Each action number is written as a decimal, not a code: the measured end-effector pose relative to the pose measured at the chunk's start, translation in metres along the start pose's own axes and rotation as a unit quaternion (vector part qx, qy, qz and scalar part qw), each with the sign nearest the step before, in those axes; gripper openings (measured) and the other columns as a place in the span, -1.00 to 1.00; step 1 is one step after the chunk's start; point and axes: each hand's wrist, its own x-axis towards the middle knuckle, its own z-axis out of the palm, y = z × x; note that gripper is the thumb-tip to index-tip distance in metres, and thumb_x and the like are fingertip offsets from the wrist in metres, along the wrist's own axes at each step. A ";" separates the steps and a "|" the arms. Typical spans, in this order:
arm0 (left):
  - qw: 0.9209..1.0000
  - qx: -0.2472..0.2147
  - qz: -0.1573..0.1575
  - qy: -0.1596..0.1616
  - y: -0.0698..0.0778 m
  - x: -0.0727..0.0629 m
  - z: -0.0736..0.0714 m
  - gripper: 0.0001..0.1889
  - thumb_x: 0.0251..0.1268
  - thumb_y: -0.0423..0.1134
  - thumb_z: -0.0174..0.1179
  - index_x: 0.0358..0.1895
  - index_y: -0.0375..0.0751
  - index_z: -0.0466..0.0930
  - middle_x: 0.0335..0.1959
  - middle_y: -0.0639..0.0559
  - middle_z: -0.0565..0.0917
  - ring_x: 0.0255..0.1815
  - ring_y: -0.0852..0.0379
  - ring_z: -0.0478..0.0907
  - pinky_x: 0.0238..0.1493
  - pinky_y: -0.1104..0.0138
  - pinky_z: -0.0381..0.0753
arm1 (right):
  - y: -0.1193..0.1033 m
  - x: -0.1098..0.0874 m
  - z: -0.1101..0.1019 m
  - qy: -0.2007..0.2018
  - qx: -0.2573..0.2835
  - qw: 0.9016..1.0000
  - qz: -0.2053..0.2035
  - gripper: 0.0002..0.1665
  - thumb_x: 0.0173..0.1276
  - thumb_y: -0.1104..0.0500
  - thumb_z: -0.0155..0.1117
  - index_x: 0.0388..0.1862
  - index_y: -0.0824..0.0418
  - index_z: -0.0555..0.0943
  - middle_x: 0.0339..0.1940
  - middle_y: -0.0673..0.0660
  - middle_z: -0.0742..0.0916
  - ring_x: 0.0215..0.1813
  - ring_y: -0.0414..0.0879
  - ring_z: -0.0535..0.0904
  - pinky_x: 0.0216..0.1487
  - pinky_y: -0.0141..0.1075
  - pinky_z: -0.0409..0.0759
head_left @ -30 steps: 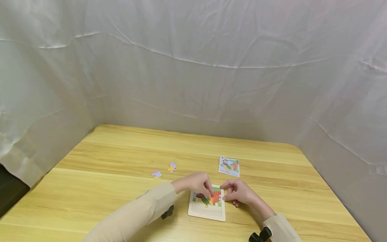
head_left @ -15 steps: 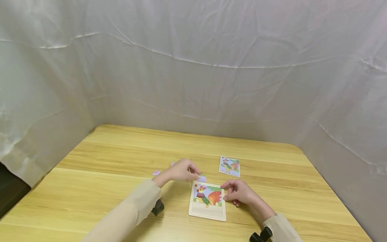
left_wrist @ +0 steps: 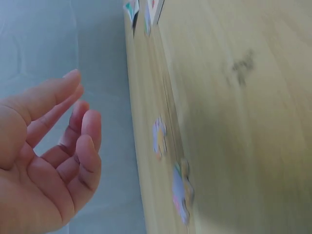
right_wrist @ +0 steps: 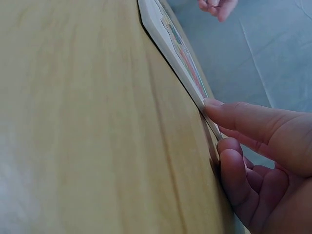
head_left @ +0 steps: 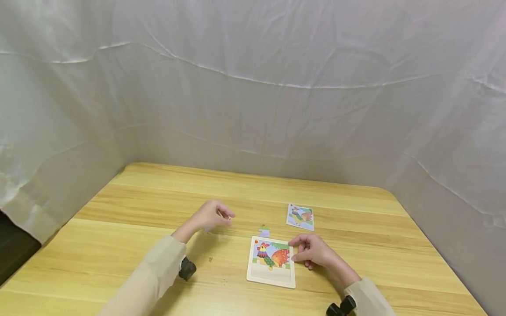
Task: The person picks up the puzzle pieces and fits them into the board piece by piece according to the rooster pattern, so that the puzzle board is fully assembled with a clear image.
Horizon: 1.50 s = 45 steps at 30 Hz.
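Right hand (head_left: 311,251) pinches square pale-wood rooster puzzle (head_left: 271,274) by its edge
Left hand (head_left: 212,215) hovers relaxed, empty; yellow wood-grain table (head_left: 356,224), grey cloth curtain (head_left: 253,114).

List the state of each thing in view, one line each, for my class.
Puzzle tray: partly filled, its near strip bare.
Lilac piece: loose on the table, beyond the tray.
Two other pieces: loose, apart from each other.
Picture card: lying face up.
Left hand: empty, fingers loosely curved.
Right hand: gripping the tray's edge.
Cloth: hanging, creased.
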 end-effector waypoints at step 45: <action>0.989 -0.027 -0.136 -0.043 -0.049 -0.017 -0.028 -0.60 -0.17 -0.63 0.25 -0.11 -0.52 0.54 -0.32 -0.13 0.60 -0.77 0.27 0.31 -0.62 0.37 0.52 | 0.009 0.001 -0.005 -0.004 -0.004 1.000 -0.008 -0.59 0.00 0.30 0.38 -0.15 0.42 0.52 -0.64 0.05 0.48 -0.77 -0.24 0.33 -0.78 -0.47 0.34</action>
